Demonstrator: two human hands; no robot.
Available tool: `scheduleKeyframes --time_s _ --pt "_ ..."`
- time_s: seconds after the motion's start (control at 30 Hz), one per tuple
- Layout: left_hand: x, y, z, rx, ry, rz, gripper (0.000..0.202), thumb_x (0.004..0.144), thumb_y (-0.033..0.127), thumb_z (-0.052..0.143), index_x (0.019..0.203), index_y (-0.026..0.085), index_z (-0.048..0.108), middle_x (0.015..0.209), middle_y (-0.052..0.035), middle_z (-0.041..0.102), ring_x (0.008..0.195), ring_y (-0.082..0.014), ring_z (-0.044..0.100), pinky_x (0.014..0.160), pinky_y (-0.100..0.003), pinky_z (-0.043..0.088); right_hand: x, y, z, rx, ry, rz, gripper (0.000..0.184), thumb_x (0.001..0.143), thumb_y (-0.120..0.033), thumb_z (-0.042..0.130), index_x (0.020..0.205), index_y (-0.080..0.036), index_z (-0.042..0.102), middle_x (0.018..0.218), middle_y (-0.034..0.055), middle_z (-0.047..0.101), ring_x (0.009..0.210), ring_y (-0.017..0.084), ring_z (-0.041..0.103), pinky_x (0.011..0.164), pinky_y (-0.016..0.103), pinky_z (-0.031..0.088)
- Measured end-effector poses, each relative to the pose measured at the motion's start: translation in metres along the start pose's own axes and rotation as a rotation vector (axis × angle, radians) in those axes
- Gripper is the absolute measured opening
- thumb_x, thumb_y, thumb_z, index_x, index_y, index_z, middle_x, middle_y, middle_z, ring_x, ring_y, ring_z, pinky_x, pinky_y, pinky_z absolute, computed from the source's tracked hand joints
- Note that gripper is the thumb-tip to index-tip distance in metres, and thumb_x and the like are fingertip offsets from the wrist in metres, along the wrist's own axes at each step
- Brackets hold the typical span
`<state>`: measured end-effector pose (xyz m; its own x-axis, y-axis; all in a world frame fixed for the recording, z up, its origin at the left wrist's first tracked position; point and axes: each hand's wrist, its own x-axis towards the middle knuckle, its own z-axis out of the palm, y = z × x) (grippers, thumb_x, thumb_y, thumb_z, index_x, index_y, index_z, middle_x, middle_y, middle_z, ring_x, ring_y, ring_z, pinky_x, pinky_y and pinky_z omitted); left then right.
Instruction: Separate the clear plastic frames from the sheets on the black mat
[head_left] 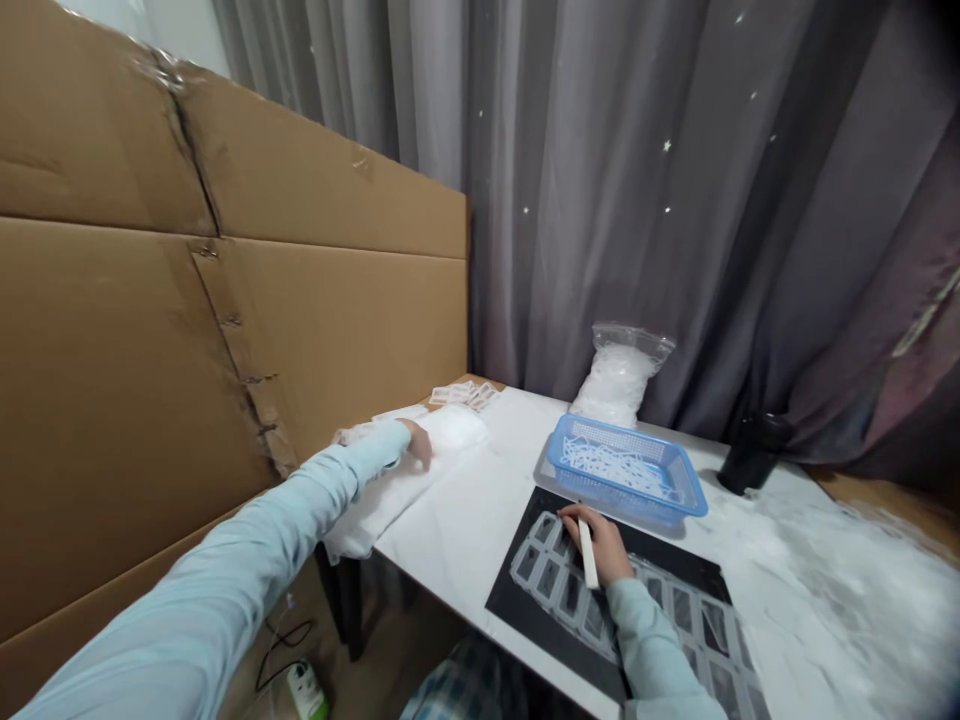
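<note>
My left hand (416,447) reaches out to the left end of the white table (480,500) and rests on a white plastic bag (420,470) that hangs over the table's edge; its fingers are curled on the bag. My right hand (600,545) lies on a black mat (675,570) that carries a sheet of clear plastic frames (555,585). It is closed round a thin white stick-like tool (587,553). A blue plastic basket (626,470) with white plastic pieces inside stands just beyond the right hand.
A clear bag of white pieces (622,375) stands behind the basket. A dark cup (750,455) sits at the right. Loose white frames (465,393) lie at the far corner. Cardboard sheets (225,300) wall off the left; a grey curtain (675,200) hangs behind. A power strip (307,690) lies on the floor.
</note>
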<state>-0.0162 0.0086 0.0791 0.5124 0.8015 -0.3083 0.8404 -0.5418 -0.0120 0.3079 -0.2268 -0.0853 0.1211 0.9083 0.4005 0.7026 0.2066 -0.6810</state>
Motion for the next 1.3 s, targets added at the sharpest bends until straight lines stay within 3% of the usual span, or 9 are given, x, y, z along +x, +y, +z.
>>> scheduleKeyframes --time_s 0.13,0.33,0.43,0.77,1.07,1.3 --pt "-0.021 -0.006 0.023 0.009 0.000 0.024 0.035 0.096 0.037 0.061 0.125 0.017 0.058 0.127 -0.0095 0.060 0.107 -0.0234 0.063 0.090 -0.044 0.056 0.001 0.001 0.000 -0.014 -0.003 0.012 0.026 0.098 -0.040 0.059 0.103 -0.016 0.067 0.104 0.0055 0.070 0.094 0.018 0.068 0.088 0.040 0.055" --pt "-0.073 -0.008 0.074 0.015 0.309 0.005 0.036 0.096 0.038 0.060 0.127 0.019 0.057 0.131 -0.0103 0.058 0.111 -0.0241 0.061 0.094 -0.046 0.054 0.002 0.001 -0.004 -0.049 -0.032 0.012 0.024 0.098 -0.036 0.060 0.107 -0.015 0.066 0.104 0.0052 0.069 0.093 0.018 0.068 0.086 0.039 0.056" --pt "-0.082 -0.012 0.087 0.014 0.409 -0.038 0.039 0.096 0.038 0.061 0.129 0.018 0.056 0.132 -0.0106 0.057 0.114 -0.0256 0.060 0.095 -0.049 0.053 0.004 0.001 -0.006 -0.079 -0.043 0.021 0.023 0.098 -0.035 0.060 0.107 -0.014 0.066 0.103 0.0049 0.069 0.091 0.017 0.068 0.084 0.038 0.057" --pt "-0.071 -0.015 0.086 0.018 0.464 -0.042 0.038 0.096 0.038 0.061 0.129 0.018 0.056 0.132 -0.0105 0.057 0.113 -0.0252 0.061 0.095 -0.048 0.054 0.005 -0.026 -0.002 -0.289 -0.035 0.036 0.025 0.098 -0.035 0.061 0.114 -0.016 0.065 0.117 0.0077 0.066 0.105 0.021 0.065 0.093 0.043 0.054" --pt "-0.068 -0.014 0.087 -0.005 0.493 -0.051 0.039 0.096 0.038 0.061 0.129 0.018 0.056 0.131 -0.0105 0.058 0.112 -0.0251 0.061 0.094 -0.048 0.054 0.002 -0.048 -0.007 -0.437 -0.027 0.213 0.029 0.098 -0.037 0.059 0.119 -0.017 0.062 0.120 0.0085 0.064 0.103 0.021 0.065 0.090 0.042 0.055" --pt "-0.066 -0.011 0.086 -0.011 0.486 -0.052 0.040 0.096 0.038 0.061 0.129 0.018 0.056 0.132 -0.0107 0.057 0.114 -0.0256 0.060 0.095 -0.049 0.053 0.000 -0.057 -0.016 -0.495 -0.053 0.237 0.029 0.099 -0.036 0.059 0.121 -0.018 0.062 0.122 0.0086 0.064 0.104 0.020 0.065 0.091 0.042 0.055"
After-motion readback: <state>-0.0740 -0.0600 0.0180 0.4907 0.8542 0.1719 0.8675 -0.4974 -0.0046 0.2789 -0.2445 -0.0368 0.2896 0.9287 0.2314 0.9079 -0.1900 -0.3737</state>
